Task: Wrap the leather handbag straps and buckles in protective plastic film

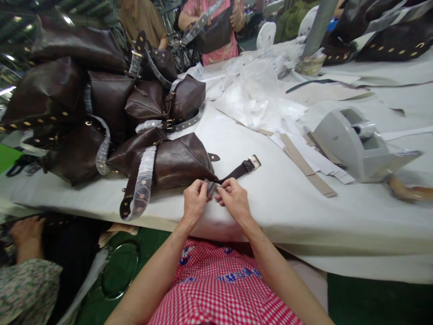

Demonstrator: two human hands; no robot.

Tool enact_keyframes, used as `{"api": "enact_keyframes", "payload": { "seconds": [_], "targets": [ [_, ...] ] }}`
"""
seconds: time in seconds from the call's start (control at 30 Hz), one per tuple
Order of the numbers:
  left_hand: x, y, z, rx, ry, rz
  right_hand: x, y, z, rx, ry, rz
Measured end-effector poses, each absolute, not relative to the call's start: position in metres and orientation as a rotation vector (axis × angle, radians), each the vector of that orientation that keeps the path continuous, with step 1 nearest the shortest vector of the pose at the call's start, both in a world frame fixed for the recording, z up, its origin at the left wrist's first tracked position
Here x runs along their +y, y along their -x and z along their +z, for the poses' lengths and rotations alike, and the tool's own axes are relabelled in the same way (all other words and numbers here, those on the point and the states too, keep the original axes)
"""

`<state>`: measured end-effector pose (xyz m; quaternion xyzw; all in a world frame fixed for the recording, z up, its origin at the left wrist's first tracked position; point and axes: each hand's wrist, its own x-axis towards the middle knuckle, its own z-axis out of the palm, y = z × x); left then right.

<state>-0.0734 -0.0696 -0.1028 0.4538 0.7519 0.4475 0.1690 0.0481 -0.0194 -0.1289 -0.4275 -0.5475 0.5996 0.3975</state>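
Note:
A dark brown leather bag [176, 160] lies on the white table [270, 207] just in front of me. Its brown strap [238, 171] runs right to a metal buckle [254, 161]. My left hand [195, 198] and my right hand [233, 196] meet at the near end of that strap. Both pinch a small piece of clear wrapping [210, 187] around the strap. Another strap of the bag, wrapped in bubble film [144, 176], hangs over the table's front edge.
A heap of brown bags [84, 99] fills the left of the table. A grey tape dispenser [358, 142], card strips [306, 167] and crumpled plastic [257, 95] lie right. Another person's hand [25, 234] is at lower left; a person in pink [216, 27] stands across.

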Motion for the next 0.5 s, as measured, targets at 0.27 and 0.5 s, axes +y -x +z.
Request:
{"api": "enact_keyframes", "payload": {
  "seconds": [0.27, 0.5],
  "targets": [
    [-0.069, 0.067, -0.102, 2.187, -1.385, 1.284, -0.023, -0.028, -0.122, -1.164, 1.146, 1.434],
    [-0.068, 0.067, -0.101, 2.147, -1.358, 1.333, -0.015, -0.018, -0.121, -1.040, 1.175, 1.501]
  ]
}}
